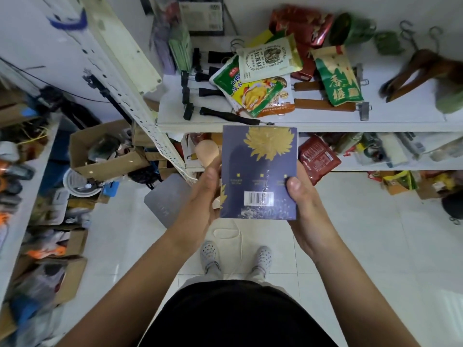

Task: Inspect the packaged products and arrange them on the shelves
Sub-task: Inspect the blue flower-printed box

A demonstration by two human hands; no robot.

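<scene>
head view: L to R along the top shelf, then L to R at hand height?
Top shelf: black-handled tools → green-and-yellow pouch → green-and-tan bag → wooden hangers. The white pouch overlaps others, so it is left out.
Hand height: left hand → navy box → right hand → red pouch.

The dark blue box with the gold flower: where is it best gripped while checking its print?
Probably by its long side edges, one hand from each side, as the left hand and right hand hold it: the dark blue box is flat and broad, and this leaves the barcode uncovered.
</scene>
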